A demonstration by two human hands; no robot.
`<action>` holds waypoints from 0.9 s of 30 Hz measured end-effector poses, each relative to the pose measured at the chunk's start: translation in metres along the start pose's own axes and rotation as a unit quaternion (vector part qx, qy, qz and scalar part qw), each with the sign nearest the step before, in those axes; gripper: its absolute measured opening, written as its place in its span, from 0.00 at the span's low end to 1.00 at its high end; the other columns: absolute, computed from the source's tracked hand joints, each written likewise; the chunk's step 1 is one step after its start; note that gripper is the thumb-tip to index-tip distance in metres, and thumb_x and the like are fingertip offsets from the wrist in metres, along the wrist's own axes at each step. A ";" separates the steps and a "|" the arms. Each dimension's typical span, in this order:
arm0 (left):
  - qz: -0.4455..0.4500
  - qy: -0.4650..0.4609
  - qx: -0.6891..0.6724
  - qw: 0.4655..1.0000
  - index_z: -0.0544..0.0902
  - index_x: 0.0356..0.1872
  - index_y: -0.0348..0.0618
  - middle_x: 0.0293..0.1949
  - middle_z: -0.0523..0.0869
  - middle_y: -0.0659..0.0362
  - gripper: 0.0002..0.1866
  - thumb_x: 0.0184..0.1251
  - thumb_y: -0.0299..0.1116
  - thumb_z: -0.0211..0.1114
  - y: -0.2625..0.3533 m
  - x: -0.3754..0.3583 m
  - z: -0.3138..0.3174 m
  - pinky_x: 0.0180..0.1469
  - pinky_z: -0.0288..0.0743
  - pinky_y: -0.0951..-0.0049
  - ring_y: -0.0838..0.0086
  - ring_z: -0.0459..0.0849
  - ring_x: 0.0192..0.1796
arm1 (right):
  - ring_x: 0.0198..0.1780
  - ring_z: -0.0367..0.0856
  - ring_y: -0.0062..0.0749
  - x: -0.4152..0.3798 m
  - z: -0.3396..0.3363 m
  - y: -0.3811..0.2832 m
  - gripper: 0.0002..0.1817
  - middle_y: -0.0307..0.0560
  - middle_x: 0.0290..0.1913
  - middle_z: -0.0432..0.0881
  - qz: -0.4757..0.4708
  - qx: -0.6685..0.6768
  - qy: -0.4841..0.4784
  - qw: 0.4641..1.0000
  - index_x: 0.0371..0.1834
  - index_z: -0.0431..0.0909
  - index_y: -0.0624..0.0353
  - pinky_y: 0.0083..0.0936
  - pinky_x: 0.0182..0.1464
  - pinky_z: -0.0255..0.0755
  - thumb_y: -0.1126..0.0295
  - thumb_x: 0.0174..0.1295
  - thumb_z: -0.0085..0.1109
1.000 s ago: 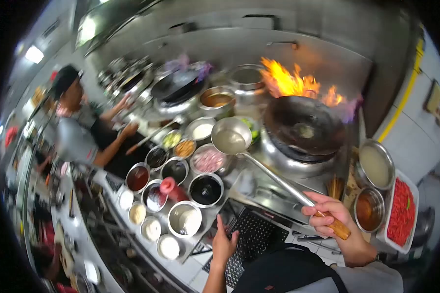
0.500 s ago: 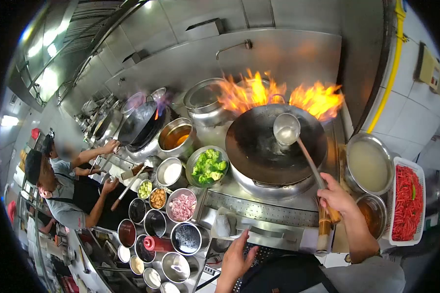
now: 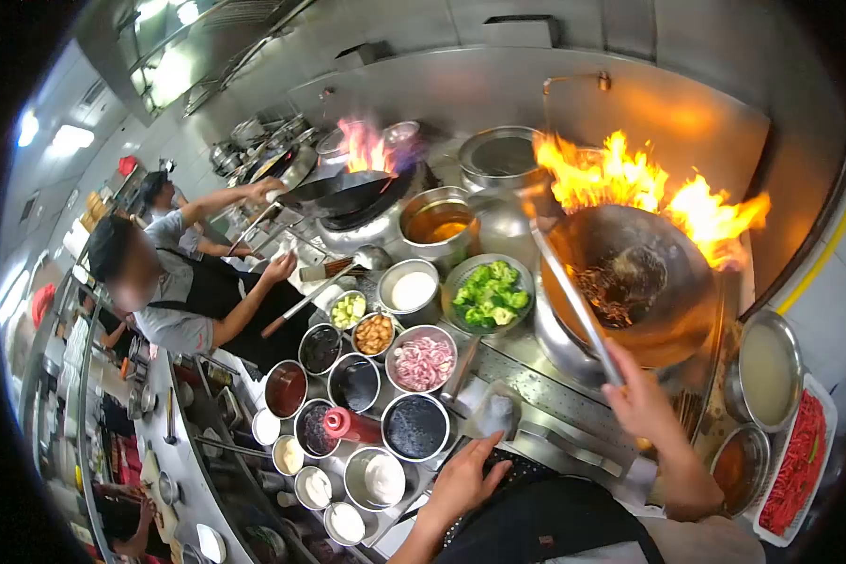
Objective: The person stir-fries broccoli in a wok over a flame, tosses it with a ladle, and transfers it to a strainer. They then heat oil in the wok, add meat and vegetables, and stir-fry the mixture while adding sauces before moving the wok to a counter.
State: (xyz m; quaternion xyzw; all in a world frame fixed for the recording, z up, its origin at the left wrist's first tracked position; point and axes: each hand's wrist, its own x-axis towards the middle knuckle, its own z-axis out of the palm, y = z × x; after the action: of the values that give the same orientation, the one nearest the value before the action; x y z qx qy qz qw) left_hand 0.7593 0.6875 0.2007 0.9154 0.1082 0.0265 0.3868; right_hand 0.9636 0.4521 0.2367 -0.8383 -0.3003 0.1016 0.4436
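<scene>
My right hand (image 3: pixel 645 406) grips the long handle of a steel ladle (image 3: pixel 573 299); the shaft runs up and left across the rim of a dark wok (image 3: pixel 635 282), its bowl blurred near the flames (image 3: pixel 630 179) behind the wok. Dark bits lie inside the wok. My left hand (image 3: pixel 465 481) rests with fingers spread on the counter edge, beside a folded cloth (image 3: pixel 494 414) and holding nothing. A colander of broccoli (image 3: pixel 489 293) sits left of the wok.
Several metal bowls of sauces and ingredients (image 3: pixel 385 376) fill the counter at left, with a red bottle (image 3: pixel 350 425). A tray of red chillies (image 3: pixel 799 465) and a pale liquid pot (image 3: pixel 767 357) stand right. A person (image 3: pixel 174 296) works a second flaming wok (image 3: pixel 348 193).
The ladle has swung left from over the wok's middle to its left rim. The flames have grown on the right. My left hand stays at the counter edge.
</scene>
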 end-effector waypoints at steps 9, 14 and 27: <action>-0.044 0.079 -0.053 0.994 0.77 0.63 0.41 0.53 0.84 0.45 0.26 0.66 0.39 0.70 -0.059 -0.047 -0.049 0.56 0.78 0.61 0.52 0.84 0.55 | 0.34 0.83 0.54 0.115 0.206 -0.010 0.34 0.66 0.39 0.83 0.014 -0.018 -0.139 0.990 0.74 0.58 0.49 0.44 0.40 0.76 0.68 0.64 0.56; -0.063 0.101 -0.075 0.990 0.77 0.62 0.39 0.50 0.85 0.46 0.25 0.67 0.38 0.69 -0.084 -0.063 -0.061 0.55 0.78 0.61 0.52 0.84 0.53 | 0.39 0.84 0.56 0.122 0.186 -0.050 0.33 0.66 0.42 0.82 0.107 0.033 -0.215 0.970 0.74 0.57 0.51 0.46 0.45 0.75 0.69 0.64 0.53; -0.015 0.083 -0.066 0.994 0.77 0.61 0.38 0.51 0.84 0.47 0.25 0.67 0.38 0.68 -0.075 -0.048 -0.063 0.55 0.78 0.62 0.52 0.84 0.53 | 0.41 0.85 0.53 0.108 0.193 -0.061 0.34 0.66 0.46 0.83 0.138 0.003 -0.243 0.960 0.74 0.55 0.56 0.42 0.44 0.76 0.70 0.63 0.53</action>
State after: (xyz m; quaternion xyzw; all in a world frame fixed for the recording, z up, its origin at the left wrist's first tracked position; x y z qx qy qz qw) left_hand 0.6911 0.7718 0.1932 0.8809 0.1521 0.1039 0.4359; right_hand 0.9405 0.6735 0.1829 -0.8201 -0.2802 0.3638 0.3415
